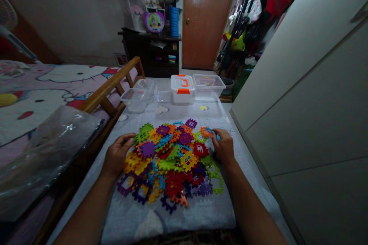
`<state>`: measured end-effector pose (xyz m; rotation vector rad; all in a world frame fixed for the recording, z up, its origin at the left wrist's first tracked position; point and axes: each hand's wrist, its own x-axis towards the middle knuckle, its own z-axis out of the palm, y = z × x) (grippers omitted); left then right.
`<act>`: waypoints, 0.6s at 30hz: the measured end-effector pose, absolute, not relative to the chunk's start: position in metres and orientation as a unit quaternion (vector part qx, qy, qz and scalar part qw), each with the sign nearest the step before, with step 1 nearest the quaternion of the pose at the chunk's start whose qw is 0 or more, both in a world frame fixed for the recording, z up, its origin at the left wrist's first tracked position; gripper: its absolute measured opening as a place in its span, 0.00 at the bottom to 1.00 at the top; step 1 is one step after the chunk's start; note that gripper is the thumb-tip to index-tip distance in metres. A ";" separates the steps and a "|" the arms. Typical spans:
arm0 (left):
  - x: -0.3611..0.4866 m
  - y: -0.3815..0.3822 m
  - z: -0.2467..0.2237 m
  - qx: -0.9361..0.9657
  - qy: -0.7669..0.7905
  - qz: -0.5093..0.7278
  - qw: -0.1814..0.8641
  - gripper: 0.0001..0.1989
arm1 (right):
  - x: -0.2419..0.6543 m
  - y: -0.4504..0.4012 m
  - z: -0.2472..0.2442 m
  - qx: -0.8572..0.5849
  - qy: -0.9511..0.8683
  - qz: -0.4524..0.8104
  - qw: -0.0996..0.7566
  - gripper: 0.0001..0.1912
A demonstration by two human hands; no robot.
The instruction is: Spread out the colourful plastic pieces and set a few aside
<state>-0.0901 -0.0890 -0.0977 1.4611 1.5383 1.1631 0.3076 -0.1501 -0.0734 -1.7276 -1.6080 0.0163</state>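
A heap of colourful plastic interlocking tiles (174, 153) with notched edges covers the middle of the cloth-covered table. Some tiles have window-like cut-outs, and they overlap at many angles. My left hand (116, 155) rests at the heap's left edge, fingers loosely bent and thumb apart, beside the green tiles (142, 134). At the upper right of the heap, my right hand (224, 146) pinches a blue interlocking tile (217, 137) between thumb and fingers, partly hidden by them. An orange tile (205, 132) lies just left of those fingertips.
Beyond the heap stand a lidded clear box with orange latches (182, 90), an open clear box (208, 88) and further clear containers (135, 99). A wooden bed rail (110, 84) and a plastic bag (57, 149) are on the left. A pale cabinet (310, 95) borders the right.
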 end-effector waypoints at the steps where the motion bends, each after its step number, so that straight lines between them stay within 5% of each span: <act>1: -0.090 -0.089 -0.098 0.565 0.595 0.449 0.353 0.22 | 0.309 -0.144 -0.072 -0.687 -0.622 -0.005 0.376 0.14; 9: -0.086 -0.089 -0.093 0.559 0.602 0.447 0.354 0.23 | 0.300 -0.122 -0.073 -0.732 -0.647 0.018 0.213 0.14; 18: -0.089 -0.089 -0.097 0.559 0.605 0.439 0.360 0.23 | 0.315 -0.124 -0.078 -0.718 -0.610 0.108 0.316 0.16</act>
